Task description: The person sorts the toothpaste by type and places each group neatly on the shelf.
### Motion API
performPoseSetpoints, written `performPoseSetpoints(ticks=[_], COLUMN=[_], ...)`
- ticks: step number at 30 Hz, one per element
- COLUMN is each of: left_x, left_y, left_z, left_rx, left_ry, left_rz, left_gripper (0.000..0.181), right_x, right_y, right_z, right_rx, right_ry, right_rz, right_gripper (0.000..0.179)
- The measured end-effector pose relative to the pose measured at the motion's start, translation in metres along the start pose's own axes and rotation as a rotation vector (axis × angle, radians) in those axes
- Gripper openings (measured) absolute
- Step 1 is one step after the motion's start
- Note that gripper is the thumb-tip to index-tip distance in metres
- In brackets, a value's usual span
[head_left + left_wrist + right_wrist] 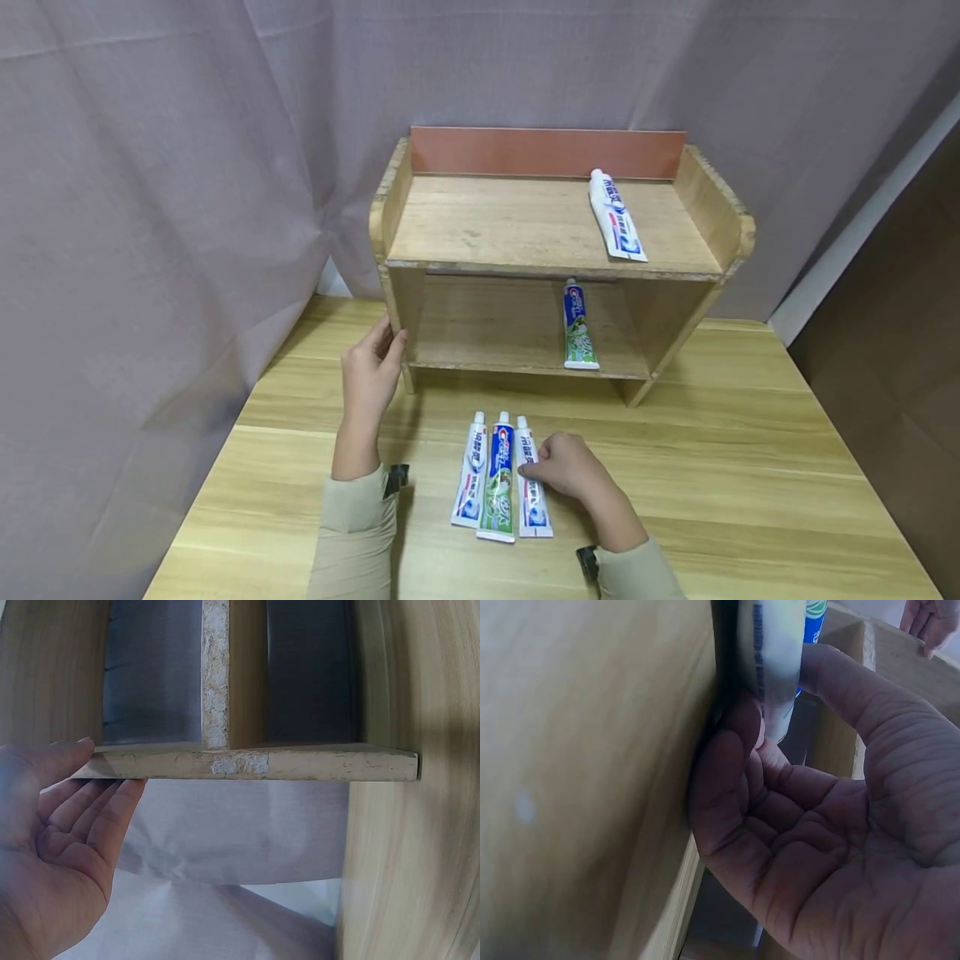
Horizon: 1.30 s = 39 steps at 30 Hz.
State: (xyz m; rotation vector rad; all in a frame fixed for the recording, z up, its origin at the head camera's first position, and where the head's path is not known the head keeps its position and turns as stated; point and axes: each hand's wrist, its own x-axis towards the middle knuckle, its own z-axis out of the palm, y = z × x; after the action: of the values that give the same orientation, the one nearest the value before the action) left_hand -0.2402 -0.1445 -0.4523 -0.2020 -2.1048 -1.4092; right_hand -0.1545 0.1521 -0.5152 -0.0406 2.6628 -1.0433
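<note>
In the head view my left hand (369, 371) grips the front edge of the left side panel of a small wooden shelf (480, 221). The left wrist view shows the thumb on one face of the panel (315, 763) and the fingers on the other. My right hand (576, 468) pinches the rightmost of three toothpaste tubes lying side by side before the shelf, a white tube (534, 504), by its right edge. A blue-and-green toothpaste tube (498, 492) lies in the middle, with another white toothpaste tube (470, 479) left of it.
On the upper board lies a white toothpaste tube (617, 218), towards the right. Below it, on the lower board, rests a blue-and-green toothpaste tube (577, 327). A grey curtain (187, 167) hangs behind the wooden table (750, 467); a dark brown surface (892, 333) stands at the right.
</note>
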Motion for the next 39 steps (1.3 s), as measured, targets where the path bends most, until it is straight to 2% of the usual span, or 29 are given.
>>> performPoseSetpoints(ticks=[11,19,39], left_x=[0.0,0.0,-0.001], left_y=[0.0,-0.001,0.001], left_z=[0.0,0.0,0.0], left_rx=[0.008,0.002,0.024], left_ry=[-0.004,0.004,0.0], left_rz=[-0.002,0.003,0.01], left_gripper=[0.033,0.032,0.034], right_x=[0.002,0.004,0.006], right_y=[0.004,0.006,0.01], right_z=[-0.004,-0.003,-0.004], right_rx=[0.029,0.044,0.061], right_ry=[-0.022,-0.035,-0.049], right_rz=[-0.028,-0.002,-0.027], right_gripper=[0.043,0.041,0.042])
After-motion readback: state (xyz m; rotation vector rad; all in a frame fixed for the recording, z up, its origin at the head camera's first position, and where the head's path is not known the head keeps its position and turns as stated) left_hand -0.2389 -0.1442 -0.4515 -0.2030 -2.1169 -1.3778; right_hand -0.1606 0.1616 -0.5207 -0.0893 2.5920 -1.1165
